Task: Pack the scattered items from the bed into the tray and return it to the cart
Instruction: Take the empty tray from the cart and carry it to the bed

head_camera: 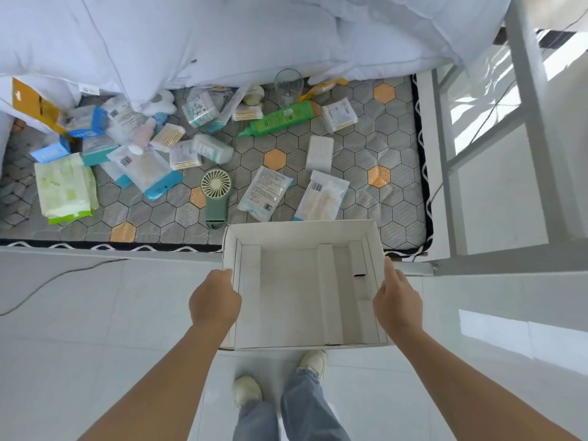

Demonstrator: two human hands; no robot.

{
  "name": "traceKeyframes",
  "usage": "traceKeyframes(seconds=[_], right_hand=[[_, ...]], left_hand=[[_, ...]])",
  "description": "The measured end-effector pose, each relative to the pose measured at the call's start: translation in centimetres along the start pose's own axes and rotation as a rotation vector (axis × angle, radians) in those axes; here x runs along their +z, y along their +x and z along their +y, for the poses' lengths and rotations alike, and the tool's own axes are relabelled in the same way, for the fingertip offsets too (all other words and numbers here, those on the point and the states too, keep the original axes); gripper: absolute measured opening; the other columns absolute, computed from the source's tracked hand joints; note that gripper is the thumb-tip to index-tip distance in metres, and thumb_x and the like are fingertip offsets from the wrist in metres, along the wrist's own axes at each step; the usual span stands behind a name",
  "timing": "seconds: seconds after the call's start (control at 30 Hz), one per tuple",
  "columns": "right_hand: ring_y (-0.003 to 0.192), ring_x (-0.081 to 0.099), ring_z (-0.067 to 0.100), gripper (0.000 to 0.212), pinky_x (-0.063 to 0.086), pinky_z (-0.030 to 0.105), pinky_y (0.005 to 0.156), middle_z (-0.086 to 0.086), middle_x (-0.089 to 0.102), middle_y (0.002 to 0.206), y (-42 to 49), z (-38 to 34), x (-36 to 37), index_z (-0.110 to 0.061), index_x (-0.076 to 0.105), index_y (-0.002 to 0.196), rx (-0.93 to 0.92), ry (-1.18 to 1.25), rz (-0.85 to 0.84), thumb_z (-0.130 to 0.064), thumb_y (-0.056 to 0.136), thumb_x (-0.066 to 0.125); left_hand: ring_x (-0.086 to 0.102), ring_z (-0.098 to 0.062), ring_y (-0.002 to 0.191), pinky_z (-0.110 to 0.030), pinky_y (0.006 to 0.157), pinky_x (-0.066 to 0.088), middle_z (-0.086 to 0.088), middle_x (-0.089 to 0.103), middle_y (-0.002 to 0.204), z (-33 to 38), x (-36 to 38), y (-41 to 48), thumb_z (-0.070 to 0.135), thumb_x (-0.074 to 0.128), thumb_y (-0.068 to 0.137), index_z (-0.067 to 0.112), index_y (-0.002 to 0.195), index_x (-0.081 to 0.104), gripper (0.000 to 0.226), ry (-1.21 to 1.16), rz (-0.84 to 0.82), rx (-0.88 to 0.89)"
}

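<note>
So, step in hand: bringing the cardboard tray (302,232) to the bed, packing not started. The tray is empty and held off the floor, its far wall just over the near edge of the mattress (381,214). Left hand (214,300) is curled round the left wall; right hand (396,300) clasps the right wall, thumb at the rim, fingers mostly hidden outside. Everything is still loose on the mattress: handheld fan (216,195) and two flat pouches (265,192) nearest the tray, green bottle (280,117) and clear cup (288,87) further back, the main pile at the far left. Next, I'd say: set the tray down on the near edge, free a hand, load nearest items first. Cart not in view.
</note>
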State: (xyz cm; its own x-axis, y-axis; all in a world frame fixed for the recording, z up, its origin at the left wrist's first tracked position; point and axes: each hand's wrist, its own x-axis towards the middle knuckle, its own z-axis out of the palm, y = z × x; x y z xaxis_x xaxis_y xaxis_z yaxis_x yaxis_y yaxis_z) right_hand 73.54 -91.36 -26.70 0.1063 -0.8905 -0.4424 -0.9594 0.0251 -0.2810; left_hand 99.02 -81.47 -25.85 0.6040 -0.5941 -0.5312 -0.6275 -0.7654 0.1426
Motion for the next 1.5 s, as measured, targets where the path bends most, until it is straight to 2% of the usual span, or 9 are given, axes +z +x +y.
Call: traceKeyframes(seconds=[0.07,0.2,0.33,0.43,0.53,0.63,0.73,1.03,1.5], right_hand=[[0.091,0.056,0.038,0.057,0.040,0.038,0.071,0.015,0.055,0.116,0.2,-0.1,-0.2,-0.009,0.027,0.144,0.007,-0.005,0.008,0.002,0.089,0.037],[0.089,0.056,0.039,0.054,0.040,0.038,0.071,0.017,0.057,0.113,0.3,-0.7,-0.6,-0.009,0.030,0.143,0.025,0.013,0.033,0.001,0.090,0.036],[0.086,0.054,0.038,0.054,0.036,0.035,0.065,0.016,0.056,0.112,1.3,-2.2,-1.1,-0.011,0.031,0.142,0.053,0.059,0.087,0.002,0.089,0.034],[0.088,0.054,0.038,0.053,0.041,0.038,0.068,0.016,0.056,0.112,2.3,-3.5,-0.8,-0.009,0.032,0.141,0.070,0.071,0.088,0.003,0.089,0.033],[0.082,0.054,0.038,0.055,0.043,0.040,0.068,0.015,0.057,0.107,1.8,-3.7,0.1,-0.012,0.032,0.142,0.096,0.088,0.112,0.003,0.088,0.034],[0.079,0.054,0.039,0.051,0.039,0.037,0.065,0.017,0.057,0.100,-0.6,-3.1,1.1,-0.009,0.035,0.141,0.134,0.133,0.111,0.002,0.091,0.036],[0.080,0.055,0.038,0.049,0.037,0.034,0.063,0.017,0.057,0.102,-1.7,-2.9,2.0,-0.007,0.035,0.140,0.186,0.164,0.094,0.001,0.092,0.036],[0.098,0.057,0.038,0.054,0.044,0.041,0.077,0.014,0.054,0.125,3.4,-5.3,1.7,-0.011,0.030,0.143,0.148,0.204,0.136,0.001,0.091,0.037],[0.107,0.051,0.032,0.054,0.041,0.036,0.080,0.014,0.053,0.126,8.4,-9.2,0.7,-0.012,0.025,0.145,0.056,0.205,0.155,-0.001,0.093,0.033]], left_hand=[[0.057,-0.034,0.102,-0.028,0.071,0.035,-0.010,0.056,0.123,-0.2,-0.1,0.1,-0.004,0.040,0.082,0.010,0.108,0.059,0.036,-0.034,0.014,0.002],[0.055,-0.031,0.108,-0.031,0.079,0.042,-0.008,0.055,0.129,-0.2,-1.2,0.6,0.000,0.040,0.086,0.009,0.122,0.056,0.041,-0.040,0.029,0.039],[0.056,-0.032,0.106,-0.031,0.074,0.040,-0.010,0.055,0.128,0.5,-3.0,3.0,-0.001,0.040,0.086,0.006,0.118,0.057,0.037,-0.024,0.008,0.074],[0.054,-0.032,0.110,-0.030,0.073,0.037,-0.011,0.054,0.129,0.7,-3.7,4.9,-0.001,0.040,0.086,0.013,0.111,0.057,0.034,0.004,-0.048,0.095],[0.054,-0.028,0.113,-0.033,0.081,0.043,-0.006,0.050,0.137,-0.1,-3.7,5.3,0.001,0.039,0.088,0.013,0.131,0.051,0.046,-0.014,-0.054,0.097],[0.059,-0.030,0.101,-0.033,0.076,0.046,-0.004,0.053,0.133,-1.5,-3.0,4.1,0.001,0.039,0.088,0.011,0.127,0.054,0.042,-0.014,-0.027,0.138],[0.060,-0.030,0.097,-0.034,0.074,0.046,-0.004,0.055,0.129,-2.0,-2.6,3.9,0.002,0.039,0.089,0.014,0.131,0.051,0.045,-0.033,-0.006,0.159],[0.054,-0.032,0.112,-0.037,0.082,0.045,-0.009,0.049,0.137,-0.6,-2.9,8.0,0.001,0.038,0.092,0.012,0.137,0.044,0.047,-0.090,0.027,0.164],[0.054,-0.033,0.111,-0.040,0.083,0.045,-0.013,0.049,0.136,0.5,-5.9,13.5,0.002,0.038,0.093,0.011,0.138,0.041,0.046,-0.031,0.095,0.163]])
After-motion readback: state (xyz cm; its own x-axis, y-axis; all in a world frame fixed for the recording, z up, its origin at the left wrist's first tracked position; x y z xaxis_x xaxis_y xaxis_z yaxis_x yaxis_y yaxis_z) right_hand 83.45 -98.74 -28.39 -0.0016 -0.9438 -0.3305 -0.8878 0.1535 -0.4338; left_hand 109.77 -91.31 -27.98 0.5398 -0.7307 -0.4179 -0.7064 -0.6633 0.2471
